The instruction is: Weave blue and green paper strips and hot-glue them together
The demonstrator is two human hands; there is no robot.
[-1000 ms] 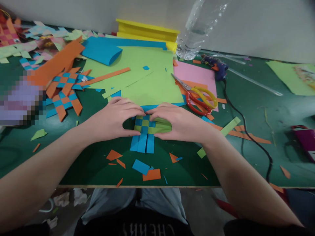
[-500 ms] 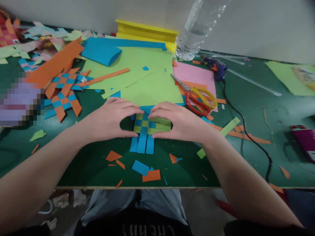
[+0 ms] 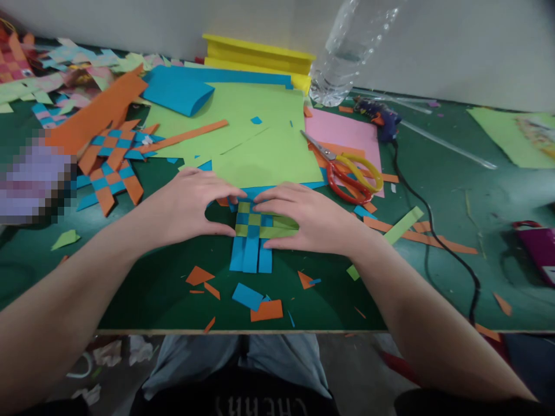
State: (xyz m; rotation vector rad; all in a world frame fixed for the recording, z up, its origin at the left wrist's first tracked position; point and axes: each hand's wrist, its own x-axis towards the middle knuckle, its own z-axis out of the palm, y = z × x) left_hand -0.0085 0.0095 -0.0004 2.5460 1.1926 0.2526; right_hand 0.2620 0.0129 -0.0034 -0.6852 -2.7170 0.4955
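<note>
A small checkered weave [image 3: 254, 219] of blue and green paper strips lies flat on the table in front of me. Blue strip ends [image 3: 250, 254] hang from its near side; green ends stick out to the right beneath my right hand. My left hand [image 3: 195, 205] curves around the left side, thumb at the lower left edge and fingertips by the top corner. From the other side, my right hand [image 3: 307, 216] grips the weave, its fingers over the upper part and its thumb at the lower right. The fingertips partly cover the top rows.
Beyond the weave lie green sheets [image 3: 255, 138], scissors [image 3: 347, 170], a glue gun [image 3: 381, 118] with a black cord and a plastic bottle [image 3: 333, 69]. Orange-blue woven pieces [image 3: 113, 141] and a phone-like blurred object [image 3: 34, 182] are at left. Paper scraps [image 3: 266, 310] dot the near edge.
My left hand has shifted slightly left, its thumb drawing back to the weave's edge. My right fingers have slid a little left over the top. The weave stays nearly in place.
</note>
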